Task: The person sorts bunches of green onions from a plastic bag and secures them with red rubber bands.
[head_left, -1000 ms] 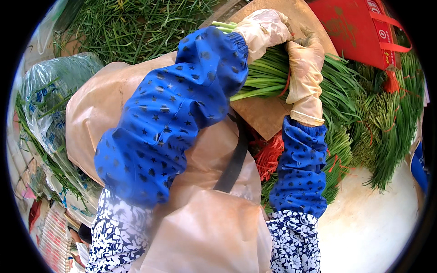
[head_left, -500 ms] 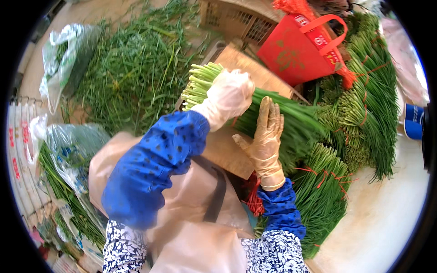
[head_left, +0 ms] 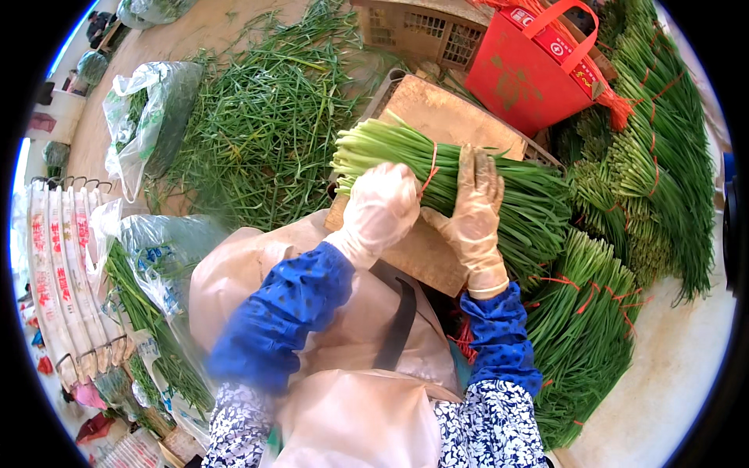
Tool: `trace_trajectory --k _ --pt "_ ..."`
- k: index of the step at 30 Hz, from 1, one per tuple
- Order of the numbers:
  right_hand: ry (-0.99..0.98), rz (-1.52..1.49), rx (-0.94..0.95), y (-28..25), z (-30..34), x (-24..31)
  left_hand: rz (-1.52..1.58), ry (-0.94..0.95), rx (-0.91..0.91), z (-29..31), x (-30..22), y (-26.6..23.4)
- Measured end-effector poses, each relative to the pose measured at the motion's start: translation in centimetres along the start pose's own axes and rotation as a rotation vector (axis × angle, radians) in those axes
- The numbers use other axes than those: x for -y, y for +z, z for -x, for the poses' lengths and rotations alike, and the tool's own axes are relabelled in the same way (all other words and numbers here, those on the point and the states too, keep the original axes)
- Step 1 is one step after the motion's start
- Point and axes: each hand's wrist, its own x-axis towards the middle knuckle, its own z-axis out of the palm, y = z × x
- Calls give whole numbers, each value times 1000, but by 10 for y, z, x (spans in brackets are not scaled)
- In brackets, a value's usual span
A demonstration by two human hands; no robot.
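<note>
A thick bundle of long green leafy stalks with pale cut ends lies across a light brown wooden board in front of me. Its pale ends lie toward the board's left side, and its dark leaf tips spill past the board's right edge. A thin red tie circles the bundle above the middle of the board.

My left hand, in a cream rubber glove, is at the near side of the bundle, over the board's left part. Its fingers curl inward with the tips hidden; I cannot tell whether they pinch the tie. My right hand, in a matching, stained glove, rests on the leaves just right of the tie, fingers straight and close together, thumb spread wide toward the left hand.

Blue patterned sleeve covers wrap my forearms, and a pale pink plastic apron covers my lap, on the near side of the board.

To the board's right lie more green bundles with red ties. Beyond its far right corner stands a bright red carrier bag with loop handles; beyond its far left, loose green leaves are heaped on the brown floor.
</note>
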Motion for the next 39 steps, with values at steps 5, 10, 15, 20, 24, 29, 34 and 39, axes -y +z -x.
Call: trace_trajectory --k 5,10,15,20,24,29,34,39 --pt "80 -808 -116 -22 9 25 263 -157 -120 -6 4 6" --pt "107 -1341 -183 16 1 59 168 -193 -107 -14 -7 11" --pt "367 -1761 -94 36 4 54 -9 -111 102 -23 -5 -14" --pt "435 -1598 -2 27 21 41 -143 39 58 -71 -2 -45" --pt "408 -1624 52 21 45 38 -331 3 417 -42 34 -4" --pt "489 -1588 119 14 46 51 -238 -115 238 -2 55 8" --pt "589 -1687 147 0 38 36 -278 100 448 -29 21 -25" --pt "637 -1680 169 -9 20 40 -500 248 394 -18 27 3"
